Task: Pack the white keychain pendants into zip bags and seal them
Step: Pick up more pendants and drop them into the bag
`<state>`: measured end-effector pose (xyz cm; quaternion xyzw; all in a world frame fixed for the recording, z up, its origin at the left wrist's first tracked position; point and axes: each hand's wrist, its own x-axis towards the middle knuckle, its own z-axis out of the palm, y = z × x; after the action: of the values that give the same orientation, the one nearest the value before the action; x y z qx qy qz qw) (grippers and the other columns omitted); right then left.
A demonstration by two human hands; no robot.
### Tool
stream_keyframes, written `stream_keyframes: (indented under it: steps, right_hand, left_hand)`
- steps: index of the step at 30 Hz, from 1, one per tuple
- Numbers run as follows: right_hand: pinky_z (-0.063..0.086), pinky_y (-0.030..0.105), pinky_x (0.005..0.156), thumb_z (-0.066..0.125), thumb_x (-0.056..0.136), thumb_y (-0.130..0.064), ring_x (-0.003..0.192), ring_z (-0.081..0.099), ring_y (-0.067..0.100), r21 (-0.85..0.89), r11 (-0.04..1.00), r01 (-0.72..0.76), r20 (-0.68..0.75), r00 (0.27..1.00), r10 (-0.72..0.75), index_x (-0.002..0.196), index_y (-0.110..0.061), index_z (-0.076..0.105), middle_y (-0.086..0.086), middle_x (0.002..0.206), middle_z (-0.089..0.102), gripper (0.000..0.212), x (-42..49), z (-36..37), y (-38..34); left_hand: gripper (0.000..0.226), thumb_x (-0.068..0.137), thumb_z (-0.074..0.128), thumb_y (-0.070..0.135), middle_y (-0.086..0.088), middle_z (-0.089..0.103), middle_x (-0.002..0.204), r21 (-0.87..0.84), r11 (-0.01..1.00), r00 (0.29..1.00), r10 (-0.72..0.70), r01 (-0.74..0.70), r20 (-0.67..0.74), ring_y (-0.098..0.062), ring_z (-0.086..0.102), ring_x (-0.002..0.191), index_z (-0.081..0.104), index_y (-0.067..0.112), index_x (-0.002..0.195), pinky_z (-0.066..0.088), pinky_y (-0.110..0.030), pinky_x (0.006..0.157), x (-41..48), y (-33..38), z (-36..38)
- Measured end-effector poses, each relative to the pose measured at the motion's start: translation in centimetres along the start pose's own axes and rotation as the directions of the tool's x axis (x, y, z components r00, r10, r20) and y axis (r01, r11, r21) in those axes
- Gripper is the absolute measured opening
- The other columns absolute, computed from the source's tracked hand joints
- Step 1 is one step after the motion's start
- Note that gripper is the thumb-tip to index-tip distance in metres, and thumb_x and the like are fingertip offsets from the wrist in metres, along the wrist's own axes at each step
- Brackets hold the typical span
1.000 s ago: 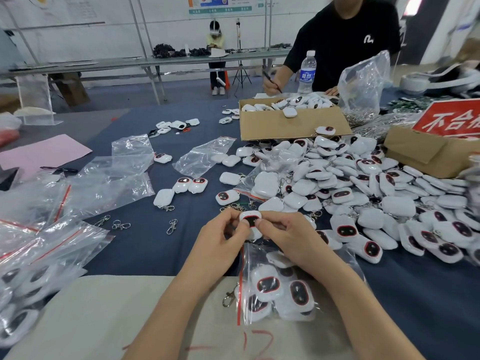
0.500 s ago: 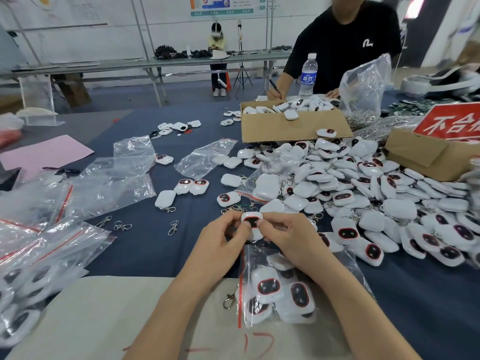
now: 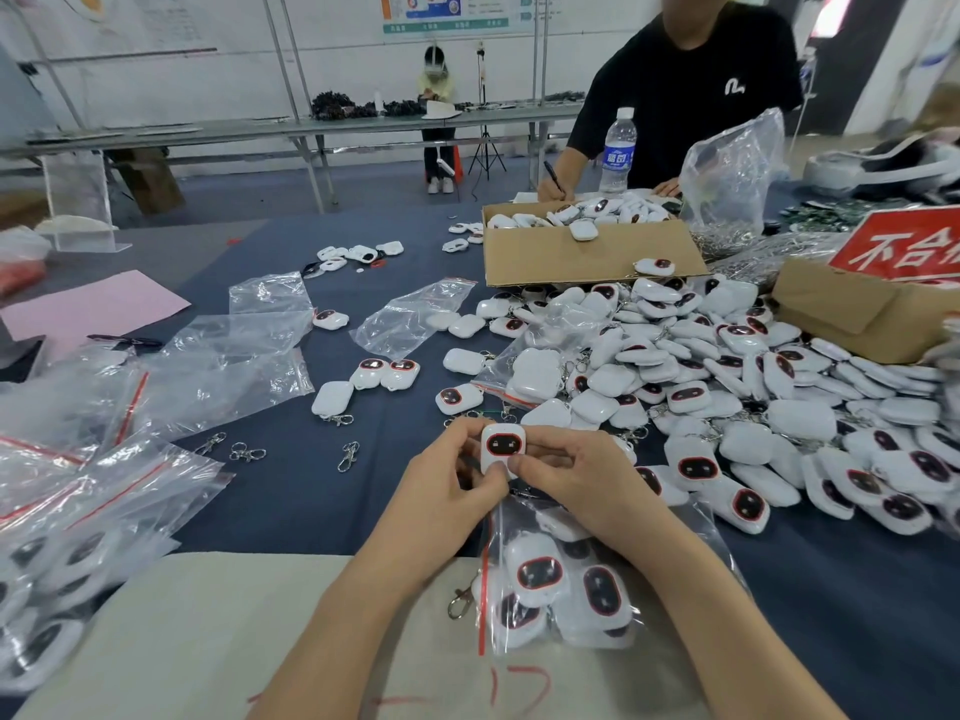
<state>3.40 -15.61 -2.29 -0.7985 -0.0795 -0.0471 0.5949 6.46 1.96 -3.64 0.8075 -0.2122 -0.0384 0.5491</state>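
On my feed both hands meet over the blue tabletop (image 3: 311, 501). The left hand (image 3: 441, 496) and the right hand (image 3: 582, 480) pinch one white pendant (image 3: 503, 449) between them. Both thumbs press on its lower part, and the fingers curl in against its sides, each hand from its own side. The pendant stands upright, its dark, red-rimmed face turned toward my camera.

Just below the hands, partly under the right wrist, lies a zip bag (image 3: 483, 610) with its red seal strip running along the edge nearest the left forearm. Several bagged pendants (image 3: 540, 574) show through the clear plastic, and a metal clasp (image 3: 460, 602) lies just left of the strip. I cannot tell whether the strip is pressed closed. The bag's near end rests on a beige sheet (image 3: 208, 631) that also lies beneath both forearms.

To the right of the right hand, a big pile of loose pendants (image 3: 753, 402) spreads across the tabletop. Left of the left hand lie loose clasps (image 3: 348, 455), and farther left are clear bags (image 3: 78, 517), some with pendants inside. Beyond the hands, a cardboard box (image 3: 587, 262) holds more pendants. Behind it a person in a black shirt (image 3: 691, 90) holds a pen beside a water bottle (image 3: 618, 153).
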Motion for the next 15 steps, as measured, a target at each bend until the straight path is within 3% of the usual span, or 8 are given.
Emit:
stream_keyframes:
  steps: [11,15]
  right_hand:
    - [0.052,0.009,0.078,0.073,0.091,-0.013,0.088,0.072,-0.003,0.007,1.000,-0.004,-0.011,1.000,0.004,0.096,-0.044,0.071,-0.021,0.090,0.077,0.032,0.15,0.05,0.24]
    - [0.052,0.011,0.081,0.072,0.091,-0.013,0.090,0.072,-0.003,-0.002,1.000,-0.008,-0.013,1.000,0.008,0.097,-0.042,0.071,-0.020,0.092,0.077,0.030,0.18,-0.02,0.27]
  left_hand:
    - [0.026,0.093,0.064,0.021,0.005,0.072,0.097,0.001,1.000,1.000,0.005,-0.005,0.003,-0.028,0.064,0.087,0.063,0.043,0.108,0.055,-0.048,0.083,0.02,0.09,-0.05]
    - [0.028,0.094,0.066,0.022,0.009,0.072,0.095,-0.010,1.000,1.000,0.008,-0.008,-0.021,-0.022,0.065,0.084,0.062,0.046,0.108,0.057,-0.033,0.078,0.04,0.00,0.07]
